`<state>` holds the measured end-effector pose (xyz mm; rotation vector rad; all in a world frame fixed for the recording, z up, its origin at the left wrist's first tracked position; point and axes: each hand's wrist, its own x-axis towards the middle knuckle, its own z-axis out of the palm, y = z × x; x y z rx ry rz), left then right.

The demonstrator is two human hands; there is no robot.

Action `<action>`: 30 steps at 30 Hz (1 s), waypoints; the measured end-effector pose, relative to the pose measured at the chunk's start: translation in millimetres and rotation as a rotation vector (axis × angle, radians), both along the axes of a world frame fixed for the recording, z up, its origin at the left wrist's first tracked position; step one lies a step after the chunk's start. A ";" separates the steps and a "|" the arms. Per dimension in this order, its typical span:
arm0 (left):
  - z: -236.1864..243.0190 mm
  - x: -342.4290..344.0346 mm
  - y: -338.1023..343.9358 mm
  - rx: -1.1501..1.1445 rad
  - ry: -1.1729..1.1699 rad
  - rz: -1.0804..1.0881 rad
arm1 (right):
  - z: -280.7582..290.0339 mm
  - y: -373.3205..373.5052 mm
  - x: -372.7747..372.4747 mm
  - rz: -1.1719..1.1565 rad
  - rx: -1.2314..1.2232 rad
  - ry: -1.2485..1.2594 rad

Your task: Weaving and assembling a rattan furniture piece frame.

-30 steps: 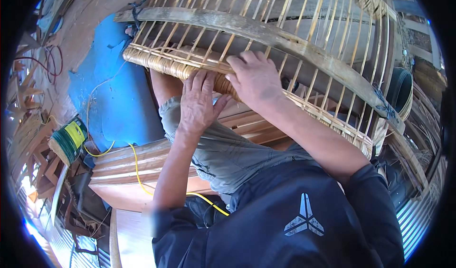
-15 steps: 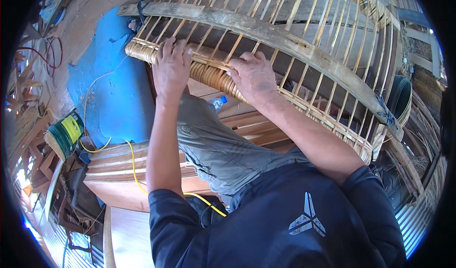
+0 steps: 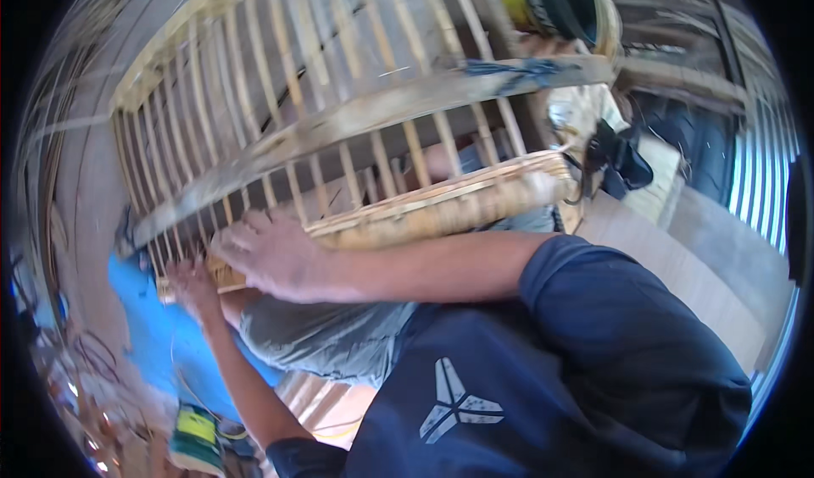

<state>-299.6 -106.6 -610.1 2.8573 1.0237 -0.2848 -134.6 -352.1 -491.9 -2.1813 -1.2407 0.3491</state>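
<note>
A large rattan panel [image 3: 441, 204] leans over my lap, with upright rods and a rim wrapped in pale cane. My left hand [image 3: 193, 287] is at the rim's left end, its fingers bent over the edge between the rods. Close beside it, my right hand [image 3: 275, 253] rests over the same rim with its fingers curled onto the rods' lower ends. Motion blur softens both hands' fingertips. Across the rods runs a curved wooden strip [image 3: 365, 109], tied near its right end with dark blue cord [image 3: 517, 71].
A blue sheet [image 3: 140, 330] lies under the panel's left end. Below it stands a green container with a yellow label [image 3: 195, 431]. Another dark green container [image 3: 564, 8] is at the upper right. Light boards [image 3: 704, 266] and corrugated sheeting [image 3: 767, 190] are on the right.
The view has swung, so the panel slants the other way and its right end shows. My right hand has come closer to my left along the rim.
</note>
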 end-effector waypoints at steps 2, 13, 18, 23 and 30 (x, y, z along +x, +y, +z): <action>44.9 41.6 -34.0 0.108 0.029 -0.032 | 62.5 -56.3 36.0 0.036 0.020 0.297; 210.2 213.2 -357.4 -0.598 -0.296 -0.757 | 126.3 -400.9 114.0 -1.085 0.568 0.967; 218.4 233.9 -426.4 -0.538 -0.167 -0.969 | 47.2 -420.0 79.9 -1.446 0.576 1.618; 213.1 237.2 -438.1 -0.449 -0.022 -0.924 | 16.1 -421.0 85.6 -1.330 1.283 1.627; 204.4 226.0 -437.5 -0.409 0.007 -0.921 | 19.4 -401.3 88.8 -1.294 1.465 1.223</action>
